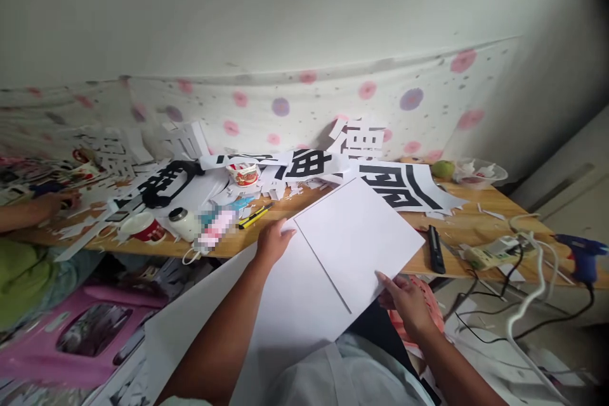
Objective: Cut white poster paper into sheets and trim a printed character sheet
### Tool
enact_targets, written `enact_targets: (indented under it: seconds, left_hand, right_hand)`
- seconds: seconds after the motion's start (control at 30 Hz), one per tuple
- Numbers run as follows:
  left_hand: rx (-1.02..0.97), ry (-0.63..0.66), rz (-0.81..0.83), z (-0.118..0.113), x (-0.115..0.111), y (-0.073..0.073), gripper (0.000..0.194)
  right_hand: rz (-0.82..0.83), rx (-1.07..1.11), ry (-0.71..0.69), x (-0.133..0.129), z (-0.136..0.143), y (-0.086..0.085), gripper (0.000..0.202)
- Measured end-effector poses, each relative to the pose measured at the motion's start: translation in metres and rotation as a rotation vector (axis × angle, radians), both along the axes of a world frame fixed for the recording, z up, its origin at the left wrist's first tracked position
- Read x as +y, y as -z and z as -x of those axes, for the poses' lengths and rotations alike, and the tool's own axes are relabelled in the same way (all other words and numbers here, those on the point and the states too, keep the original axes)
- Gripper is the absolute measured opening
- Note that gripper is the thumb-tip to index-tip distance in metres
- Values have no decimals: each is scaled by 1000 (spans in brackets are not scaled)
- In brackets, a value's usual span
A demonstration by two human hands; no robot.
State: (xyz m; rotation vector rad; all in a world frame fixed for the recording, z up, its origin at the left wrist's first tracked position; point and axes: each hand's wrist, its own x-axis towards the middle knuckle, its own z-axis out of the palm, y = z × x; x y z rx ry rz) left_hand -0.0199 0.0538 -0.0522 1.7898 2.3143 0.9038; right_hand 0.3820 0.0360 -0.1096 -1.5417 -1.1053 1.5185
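A large white board (280, 304) slants from the wearer's lap up to the table. Over its upper right part lies a smaller white sheet (356, 235), a dark line showing along its left edge. My left hand (275, 241) grips the large board's upper edge, just left of the smaller sheet's corner. At the lower right, my right hand (399, 295) pinches the board's edge beside the smaller sheet, thumb on top and fingers underneath.
Behind lie sheets with black characters (394, 187), paper scraps and a paper bowl (243, 174). A yellow cutter (255, 216), white bottle (183, 223) and red cup (145, 228) stand left; a black cutter (435, 249), power strip (497, 252) and blue glue gun (583, 257) right. Another person's hand (66, 200) is far left.
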Motion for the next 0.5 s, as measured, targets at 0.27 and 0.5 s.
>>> enact_targets:
  seconds: [0.27, 0.5]
  left_hand:
    - [193, -57, -132, 6, -62, 40, 61]
    - [117, -127, -81, 26, -61, 30, 48]
  right_hand:
    - [-3, -45, -47, 5, -10, 15, 55]
    - [-34, -26, -21, 4, -8, 9, 57]
